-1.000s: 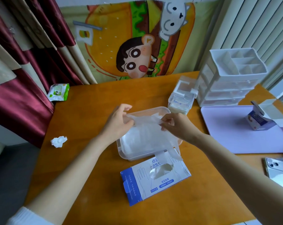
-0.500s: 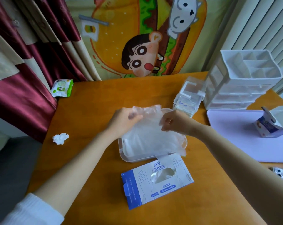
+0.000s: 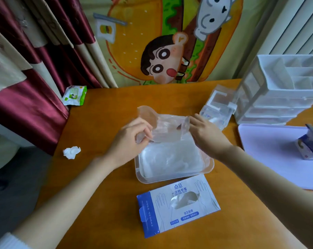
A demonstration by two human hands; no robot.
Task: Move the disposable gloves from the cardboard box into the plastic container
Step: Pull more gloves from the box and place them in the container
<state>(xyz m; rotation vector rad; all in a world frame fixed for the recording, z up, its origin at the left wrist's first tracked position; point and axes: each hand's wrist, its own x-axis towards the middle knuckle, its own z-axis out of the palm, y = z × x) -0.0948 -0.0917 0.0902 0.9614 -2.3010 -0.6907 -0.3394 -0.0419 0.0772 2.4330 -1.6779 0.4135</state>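
Both hands are up over the plastic container (image 3: 172,180). The left grip (image 3: 132,139) has its fingers curled and pinches one edge of a clear disposable glove (image 3: 165,128). The right grip (image 3: 207,135) holds the opposite edge, fingers closed onto the film. The glove hangs stretched between the two grips, slightly crumpled, with a loose flap standing up just above the left grip. Directly under the grips, the container sits on the bench (image 3: 107,203), and a flat pile of gloves (image 3: 172,159) lies in it. Nearer the person than both grips lies the cardboard box (image 3: 177,207), flat on the bench just beside the container's near rim, with film showing in its torn oval opening. Out past the left grip there is a crumpled tissue (image 3: 71,152), and farther off a green wipes pack (image 3: 74,95). Beyond the right grip stands a small clear box (image 3: 218,108) beside a white drawer organiser (image 3: 281,90). A lilac mat (image 3: 277,159) lies off to that grip's outer side.
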